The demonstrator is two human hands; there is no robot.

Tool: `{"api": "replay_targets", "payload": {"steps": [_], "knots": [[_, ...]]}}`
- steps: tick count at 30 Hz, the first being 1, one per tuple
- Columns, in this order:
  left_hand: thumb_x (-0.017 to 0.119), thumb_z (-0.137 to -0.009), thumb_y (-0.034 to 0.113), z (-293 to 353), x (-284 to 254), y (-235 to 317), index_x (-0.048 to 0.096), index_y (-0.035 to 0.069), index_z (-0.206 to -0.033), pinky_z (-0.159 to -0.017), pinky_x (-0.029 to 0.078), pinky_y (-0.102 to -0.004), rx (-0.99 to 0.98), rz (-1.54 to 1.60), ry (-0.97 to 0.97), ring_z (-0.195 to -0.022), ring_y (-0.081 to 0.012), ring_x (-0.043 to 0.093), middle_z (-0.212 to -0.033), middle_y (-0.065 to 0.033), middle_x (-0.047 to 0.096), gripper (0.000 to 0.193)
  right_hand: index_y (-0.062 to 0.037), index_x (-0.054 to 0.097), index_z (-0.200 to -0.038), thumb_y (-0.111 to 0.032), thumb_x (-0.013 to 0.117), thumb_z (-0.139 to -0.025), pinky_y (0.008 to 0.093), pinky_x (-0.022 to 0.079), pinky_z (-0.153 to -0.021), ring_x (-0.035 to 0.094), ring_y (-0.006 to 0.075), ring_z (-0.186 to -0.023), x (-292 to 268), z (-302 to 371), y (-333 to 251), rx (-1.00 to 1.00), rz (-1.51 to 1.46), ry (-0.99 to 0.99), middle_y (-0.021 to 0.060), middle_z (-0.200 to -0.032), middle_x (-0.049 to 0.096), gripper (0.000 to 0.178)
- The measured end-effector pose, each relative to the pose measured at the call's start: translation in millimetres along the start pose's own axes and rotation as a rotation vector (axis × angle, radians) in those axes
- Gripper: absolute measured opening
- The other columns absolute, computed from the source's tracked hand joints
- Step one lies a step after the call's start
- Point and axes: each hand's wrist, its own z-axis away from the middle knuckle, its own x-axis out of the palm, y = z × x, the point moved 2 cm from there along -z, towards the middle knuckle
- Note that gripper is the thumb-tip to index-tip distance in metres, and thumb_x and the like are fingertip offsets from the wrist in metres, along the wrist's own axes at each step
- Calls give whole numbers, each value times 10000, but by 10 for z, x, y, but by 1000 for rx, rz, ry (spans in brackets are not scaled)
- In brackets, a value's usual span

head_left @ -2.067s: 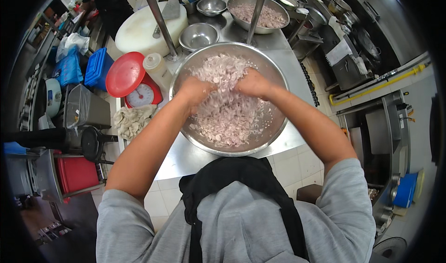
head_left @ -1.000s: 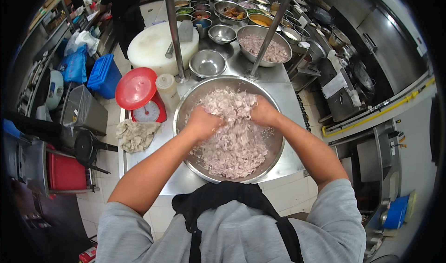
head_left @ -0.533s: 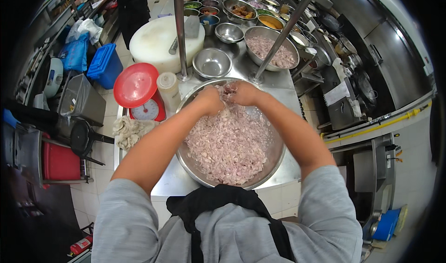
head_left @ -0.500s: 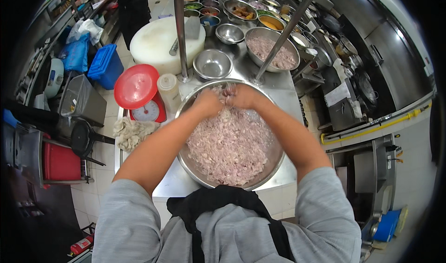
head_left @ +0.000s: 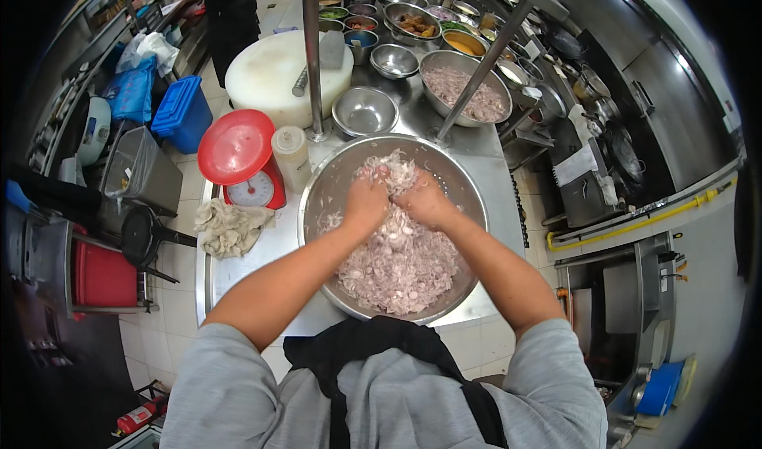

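Observation:
A wide steel basin point(head_left: 316, 203) in front of me holds a heap of thinly sliced pinkish-white shallots point(head_left: 401, 270). My left hand point(head_left: 367, 201) and my right hand point(head_left: 427, 201) are close together inside the basin, over its far half. Both are closed around a clump of the slices point(head_left: 390, 170), which bulges up beyond and between them. The fingertips are partly buried in the slices. Some loose shreds cling to the basin's inner wall.
Beyond the basin are an empty steel bowl point(head_left: 365, 112), a thick white chopping block point(head_left: 254, 76) with a cleaver point(head_left: 331, 52), and another basin of slices point(head_left: 448, 86). A red scale point(head_left: 252, 189), squeeze bottle point(head_left: 291, 159) and cloth point(head_left: 230, 227) stand left. Metal posts point(head_left: 313, 60) rise from the table.
My hands have come back from the far rim toward the middle of the basin, bringing a clump of slices. The far wall of the basin now shows barer.

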Motion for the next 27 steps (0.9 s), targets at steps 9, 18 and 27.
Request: {"api": "replay_targets", "payload": {"steps": [9, 18, 27], "knots": [[552, -865, 355, -464, -151, -153, 647, -72, -943, -799, 470, -456, 237, -614, -149, -906, -440, 619, -914, -301, 637, 444, 10, 600, -1141, -583, 467, -881, 408, 439, -922, 597, 378, -1030, -221, -79, -208, 202, 276, -71, 257, -1082, 629, 662], [480, -892, 474, -13, 95, -1075, 494, -42, -1270, -999, 381, -488, -788, 977, -316, -1175, -343, 509, -1357, -223, 454, 640, -6, 515, -1268, -629, 562, -812, 455, 493, -836, 613, 260, -1024, 249, 385, 655, 679, -274, -54, 185, -1160, 611, 773], [638, -784, 340, 141, 404, -290, 620, -31, -1112, -838, 505, -426, -389, 165, -252, -980, -309, 639, -1064, -219, 647, 495, -47, 581, -1199, -274, 660, -765, 410, 489, -837, 594, 244, -1046, 71, 319, 492, 235, -63, 142, 131, -1124, 629, 496]]}}
